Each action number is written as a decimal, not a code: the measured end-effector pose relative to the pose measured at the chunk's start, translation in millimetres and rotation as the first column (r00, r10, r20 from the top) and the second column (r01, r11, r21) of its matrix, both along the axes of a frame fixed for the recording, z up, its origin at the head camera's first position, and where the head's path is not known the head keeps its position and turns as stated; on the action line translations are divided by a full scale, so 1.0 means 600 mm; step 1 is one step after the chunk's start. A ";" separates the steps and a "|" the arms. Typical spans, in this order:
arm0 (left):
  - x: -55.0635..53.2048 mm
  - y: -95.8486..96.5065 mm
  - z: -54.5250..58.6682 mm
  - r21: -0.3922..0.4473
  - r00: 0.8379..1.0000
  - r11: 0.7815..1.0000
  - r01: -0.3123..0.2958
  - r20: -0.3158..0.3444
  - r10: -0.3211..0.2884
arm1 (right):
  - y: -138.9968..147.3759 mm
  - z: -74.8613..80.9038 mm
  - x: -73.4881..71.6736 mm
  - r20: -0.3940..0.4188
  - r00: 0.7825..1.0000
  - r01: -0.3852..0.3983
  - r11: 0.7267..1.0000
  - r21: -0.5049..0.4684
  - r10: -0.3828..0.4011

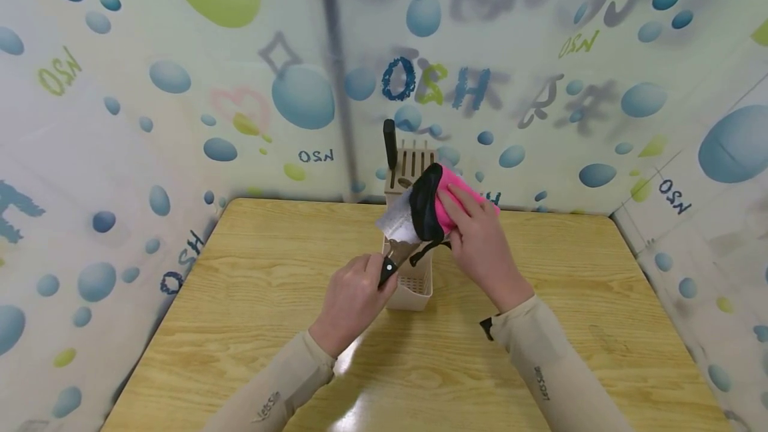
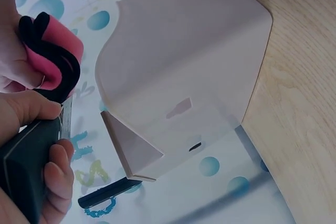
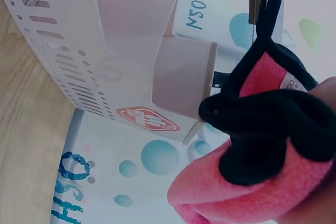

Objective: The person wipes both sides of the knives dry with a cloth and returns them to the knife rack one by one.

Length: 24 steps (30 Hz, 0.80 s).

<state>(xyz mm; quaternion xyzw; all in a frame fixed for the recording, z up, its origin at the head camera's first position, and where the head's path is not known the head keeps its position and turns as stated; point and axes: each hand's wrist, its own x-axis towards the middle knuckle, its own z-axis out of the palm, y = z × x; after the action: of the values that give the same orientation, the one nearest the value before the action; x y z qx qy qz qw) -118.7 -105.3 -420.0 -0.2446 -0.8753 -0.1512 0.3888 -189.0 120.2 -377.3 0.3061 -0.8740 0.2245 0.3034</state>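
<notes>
My left hand (image 1: 354, 292) grips the black handle of a broad-bladed kitchen knife (image 1: 399, 224), its pale blade slanting up toward the back. In my right hand (image 1: 483, 245) is a bunched pink cloth (image 1: 459, 195) with black trim and a loop. The cloth lies against the upper part of the blade in the head view and hides some of it. Behind both hands stands a beige knife holder (image 1: 411, 300) with slots on top. Another black-handled knife (image 1: 390, 142) sits upright in its left slot. The right wrist view shows the folded cloth (image 3: 210, 179) close up.
The holder rests on a wood-grain table (image 1: 270, 259), near its back edge. Patterned wall sheeting (image 1: 240, 72) with blue and green spots rises behind and on both sides. The holder's perforated side (image 3: 63, 51) faces the right wrist camera.
</notes>
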 end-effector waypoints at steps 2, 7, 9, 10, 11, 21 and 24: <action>-0.001 0.000 0.000 0.003 1.000 1.000 -0.002 -0.004 0.002 | 0.004 -0.001 -0.003 0.011 0.999 0.037 0.999 -0.008 -0.037; -0.001 -0.001 0.003 0.007 1.000 1.000 -0.001 0.001 0.001 | 0.013 -0.003 -0.009 0.016 0.994 0.107 0.993 -0.044 -0.107; -0.001 -0.002 0.004 0.013 1.000 1.000 0.002 0.004 -0.002 | 0.014 -0.002 -0.010 0.012 0.993 0.117 0.991 -0.064 -0.117; -0.001 -0.001 0.005 0.016 1.000 1.000 0.003 0.005 -0.003 | 0.015 -0.002 -0.010 0.012 0.993 0.119 0.990 -0.072 -0.118; -0.001 -0.001 0.006 0.020 1.000 1.000 0.002 0.005 -0.002 | 0.015 -0.001 -0.011 0.013 0.993 0.121 0.990 -0.078 -0.120; -0.010 0.003 0.011 0.066 1.000 0.998 0.001 0.003 -0.001 | 0.004 0.002 -0.004 -0.015 0.994 0.103 0.991 -0.091 -0.105; -0.013 0.006 0.013 0.084 1.000 0.996 -0.006 0.007 0.005 | 0.000 0.002 -0.001 -0.013 0.996 0.086 0.991 -0.103 -0.088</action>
<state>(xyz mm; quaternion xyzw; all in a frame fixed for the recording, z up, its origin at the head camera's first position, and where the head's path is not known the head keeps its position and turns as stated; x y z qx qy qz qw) -126.8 -101.6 -412.3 -0.2253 -0.8702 -0.1875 0.3960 -189.5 120.0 -376.4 0.2536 -0.8713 0.2528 0.3357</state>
